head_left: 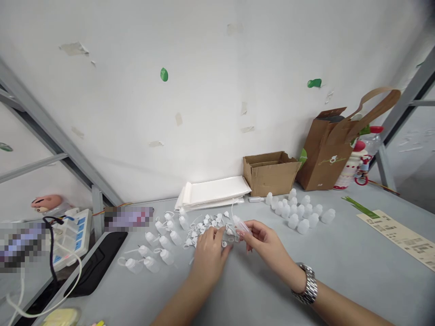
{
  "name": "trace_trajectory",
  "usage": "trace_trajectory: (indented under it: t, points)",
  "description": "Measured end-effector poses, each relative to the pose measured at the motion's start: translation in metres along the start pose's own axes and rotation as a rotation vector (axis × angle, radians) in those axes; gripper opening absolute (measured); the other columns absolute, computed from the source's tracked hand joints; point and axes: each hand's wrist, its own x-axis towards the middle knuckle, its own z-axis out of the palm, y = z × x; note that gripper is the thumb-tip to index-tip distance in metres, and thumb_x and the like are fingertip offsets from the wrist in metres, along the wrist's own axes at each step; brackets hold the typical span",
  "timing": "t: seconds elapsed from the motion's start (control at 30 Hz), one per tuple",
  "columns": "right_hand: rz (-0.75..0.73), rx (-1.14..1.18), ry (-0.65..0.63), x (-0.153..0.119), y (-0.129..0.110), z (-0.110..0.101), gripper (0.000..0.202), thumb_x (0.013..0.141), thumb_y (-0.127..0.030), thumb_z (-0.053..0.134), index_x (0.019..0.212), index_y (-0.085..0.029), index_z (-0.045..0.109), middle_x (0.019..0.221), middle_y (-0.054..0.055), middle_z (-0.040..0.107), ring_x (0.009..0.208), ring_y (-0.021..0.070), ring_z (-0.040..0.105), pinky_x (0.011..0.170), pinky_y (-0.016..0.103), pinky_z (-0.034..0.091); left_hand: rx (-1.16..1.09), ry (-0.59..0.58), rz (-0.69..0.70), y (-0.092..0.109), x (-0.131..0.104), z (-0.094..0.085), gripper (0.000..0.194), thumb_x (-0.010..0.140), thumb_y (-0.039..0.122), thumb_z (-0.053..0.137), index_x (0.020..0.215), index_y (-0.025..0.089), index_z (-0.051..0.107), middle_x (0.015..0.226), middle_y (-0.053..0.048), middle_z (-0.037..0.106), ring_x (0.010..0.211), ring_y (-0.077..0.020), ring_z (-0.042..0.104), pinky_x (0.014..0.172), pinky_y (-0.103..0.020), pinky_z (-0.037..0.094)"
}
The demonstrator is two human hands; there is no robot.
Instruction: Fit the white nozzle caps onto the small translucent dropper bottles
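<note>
My right hand point(263, 237), with a metal watch on its wrist, grips a small translucent squeeze bottle point(241, 225) tilted up to the left. A thin white strap rises near the bottle's top. My left hand point(210, 249) reaches over a pile of small white caps with straps point(204, 225). Its fingers are curled at the pile's near edge, with the thumb close to the index finger. A small round white part shows between them; whether they grip it is unclear. Capped bottles point(166, 243) stand in rows left of the pile. Bottles without strap caps point(301, 211) stand grouped at right.
Behind the pile lie stacked white packets point(217, 191) and an open cardboard box point(272, 174). A brown paper bag point(326, 154) stands back right, near a card point(401, 235). At left are a black flat case point(98, 262) and a power strip point(73, 240) with cables.
</note>
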Motion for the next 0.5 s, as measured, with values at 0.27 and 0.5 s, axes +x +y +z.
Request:
trace_trajectory:
  t: [0.27, 0.5]
  points:
    - [0.001, 0.008, -0.008, -0.0001, 0.0006, -0.0005, 0.042, 0.072, -0.056, 0.06, 0.084, -0.016, 0.062, 0.07, 0.0, 0.058, 0.054, 0.0102, 0.049, 0.051, 0.024, 0.046, 0.014, -0.048, 0.023, 0.0006, 0.0003, -0.0004, 0.016, 0.081, 0.017, 0.051, 0.092, 0.018, 0.063, 0.087, -0.007, 0.064, 0.087, -0.0247, 0.058, 0.076, -0.038, 0.045]
    - [0.004, 0.008, -0.007, 0.0005, 0.0012, -0.0002, 0.043, 0.071, -0.057, 0.061, 0.084, -0.016, 0.062, 0.07, 0.0, 0.059, 0.054, 0.0104, 0.05, 0.051, 0.024, 0.046, -0.087, -0.015, -0.007, 0.0008, 0.0016, -0.0024, 0.018, 0.079, 0.014, 0.052, 0.094, 0.019, 0.063, 0.087, -0.006, 0.066, 0.087, -0.0239, 0.057, 0.078, -0.038, 0.045]
